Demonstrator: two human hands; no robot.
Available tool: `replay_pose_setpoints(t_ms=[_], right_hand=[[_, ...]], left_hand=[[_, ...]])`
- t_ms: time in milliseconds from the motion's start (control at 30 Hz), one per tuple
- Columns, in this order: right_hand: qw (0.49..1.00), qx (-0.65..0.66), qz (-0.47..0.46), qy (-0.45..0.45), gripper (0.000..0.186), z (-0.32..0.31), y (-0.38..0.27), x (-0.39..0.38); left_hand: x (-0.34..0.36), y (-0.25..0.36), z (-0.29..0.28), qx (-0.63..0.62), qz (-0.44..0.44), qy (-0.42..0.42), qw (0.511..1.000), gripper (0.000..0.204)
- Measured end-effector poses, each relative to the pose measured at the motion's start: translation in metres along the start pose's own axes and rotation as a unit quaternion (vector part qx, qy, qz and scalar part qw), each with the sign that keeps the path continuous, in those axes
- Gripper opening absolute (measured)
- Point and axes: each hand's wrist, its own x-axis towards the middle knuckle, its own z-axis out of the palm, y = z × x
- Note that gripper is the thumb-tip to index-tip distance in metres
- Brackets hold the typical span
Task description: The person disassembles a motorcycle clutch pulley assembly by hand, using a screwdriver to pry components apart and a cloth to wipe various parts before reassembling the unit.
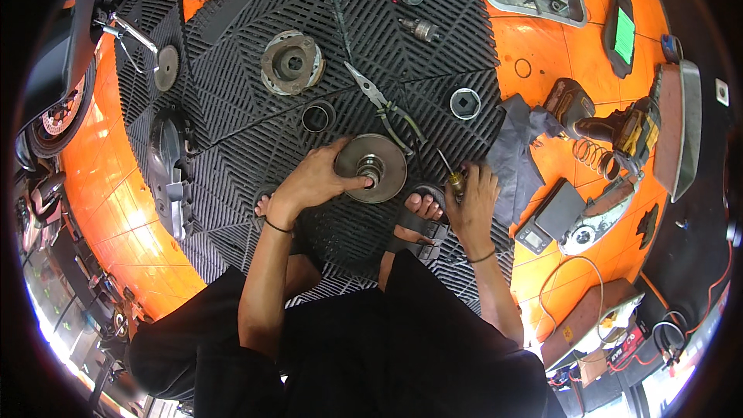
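Note:
My left hand (316,176) grips a round metal pulley disc (389,156) with a raised hub, its thumb lying on the hub's centre. In my right hand (474,205) is a screwdriver (457,183) with a yellowish handle, its thin shaft pointing up and away from me. The fingers are closed around the handle, and the shaft is apart from the disc. Just beyond the disc lie long-nosed pliers (383,107) with green handles, spread apart. A short metal sleeve (318,117) stands at the disc's far left. Farther off is a round clutch assembly (292,63).
Black ribbed mats (232,139) cover the orange floor. A hex-holed round part (465,104) lies to the right, near a dark cloth (520,155). Beyond are a coil spring (595,158), a cordless power tool (636,133), a digital scale (551,215) and a parts tray (534,1).

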Motion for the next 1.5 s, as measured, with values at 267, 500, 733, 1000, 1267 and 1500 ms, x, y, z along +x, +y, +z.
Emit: replay_pose_setpoints(t_ms=[267,500,733,1000,1267,1500], right_hand=[[0.982,0.146,-0.066,-0.104,0.050,-0.023,0.017,-0.014],[0.935,0.266,-0.067,-0.223,0.062,-0.037,-0.025,-0.008],[0.916,0.271,-0.079,-0.286,0.056,-0.041,-0.027,0.012],[0.888,0.323,-0.060,-0.322,0.050,-0.027,-0.029,0.019],[0.981,-0.030,-0.125,-0.148,0.061,-0.003,-0.062,-0.034],[0.983,-0.073,-0.111,-0.123,0.062,0.006,-0.068,-0.044]], left_hand=[[0.002,-0.001,0.000,0.044,0.034,0.003,0.998,0.092],[0.005,0.005,-0.001,0.062,0.043,-0.008,0.997,0.091],[0.007,-0.009,0.002,0.032,0.035,-0.017,0.999,0.091],[0.009,0.002,-0.005,-0.008,0.019,-0.032,0.999,0.092],[0.008,0.003,-0.004,0.022,0.016,-0.019,0.999,0.088],[0.007,-0.003,-0.003,0.038,0.035,0.004,0.999,0.091]])
